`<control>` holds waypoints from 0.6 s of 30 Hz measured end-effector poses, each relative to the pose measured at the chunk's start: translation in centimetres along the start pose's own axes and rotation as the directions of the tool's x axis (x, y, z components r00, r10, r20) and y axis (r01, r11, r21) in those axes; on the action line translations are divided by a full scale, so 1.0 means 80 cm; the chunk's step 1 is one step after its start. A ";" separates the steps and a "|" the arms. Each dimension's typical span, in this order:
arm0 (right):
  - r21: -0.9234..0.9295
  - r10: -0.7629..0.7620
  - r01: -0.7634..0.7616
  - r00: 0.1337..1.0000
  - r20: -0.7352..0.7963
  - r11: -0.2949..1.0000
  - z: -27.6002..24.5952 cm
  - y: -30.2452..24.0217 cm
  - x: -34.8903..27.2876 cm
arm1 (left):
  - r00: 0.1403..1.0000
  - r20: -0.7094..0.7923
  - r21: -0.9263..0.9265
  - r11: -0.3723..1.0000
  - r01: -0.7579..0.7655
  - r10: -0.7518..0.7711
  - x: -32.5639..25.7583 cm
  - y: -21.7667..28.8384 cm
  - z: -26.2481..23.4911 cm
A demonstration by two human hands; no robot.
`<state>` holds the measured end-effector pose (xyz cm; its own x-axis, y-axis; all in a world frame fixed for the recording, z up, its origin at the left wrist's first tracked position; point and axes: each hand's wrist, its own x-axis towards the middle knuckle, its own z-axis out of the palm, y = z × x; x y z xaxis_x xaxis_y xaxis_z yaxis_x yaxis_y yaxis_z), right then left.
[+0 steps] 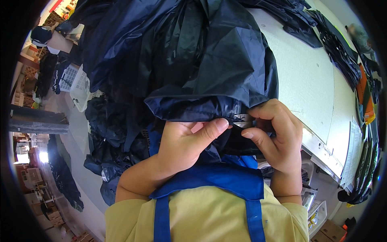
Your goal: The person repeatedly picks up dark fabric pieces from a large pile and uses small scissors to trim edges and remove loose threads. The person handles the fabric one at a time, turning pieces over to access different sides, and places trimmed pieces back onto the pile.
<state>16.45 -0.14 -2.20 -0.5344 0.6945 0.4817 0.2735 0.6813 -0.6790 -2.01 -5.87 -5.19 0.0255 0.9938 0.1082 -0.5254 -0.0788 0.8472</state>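
A large dark navy garment [193, 60] of shiny thin fabric fills the upper middle of the head view, bunched in folds. My left hand [183, 143] grips its lower folded edge, thumb pressed along the hem. My right hand [274, 135] pinches the same edge just to the right. Between my two thumbs sits a small white label [243, 120] attached to the hem. Both hands are held close to my chest, above my blue apron [217, 183] and yellow shirt.
A pale green worktable [302, 72] runs along the right, with more dark garments [338, 44] piled at its far side. Dark fabric pieces [109, 157] lie heaped on the floor at left. A white basket [80, 90] stands at left, and another person [48, 38] at upper left.
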 end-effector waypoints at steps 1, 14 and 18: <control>-0.002 0.006 -0.006 1.000 0.005 1.000 -0.001 -0.001 0.000 | 1.000 0.025 -0.005 1.000 -0.012 0.012 0.000 -0.002 -0.004; 0.388 0.004 -0.016 0.999 0.032 0.921 -0.005 0.014 -0.007 | 0.995 0.054 0.071 0.994 -0.086 0.082 -0.003 -0.004 -0.010; 0.540 0.127 -0.175 0.984 0.124 0.824 -0.056 0.044 -0.002 | 0.981 0.000 0.894 0.439 -0.086 0.192 -0.026 0.041 -0.064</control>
<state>21.09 3.20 -2.20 -0.5904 0.7416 0.3187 -0.1129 0.3150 -0.9423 -8.17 -7.77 -5.29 -0.0759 0.9602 0.2688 0.5278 -0.1900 0.8279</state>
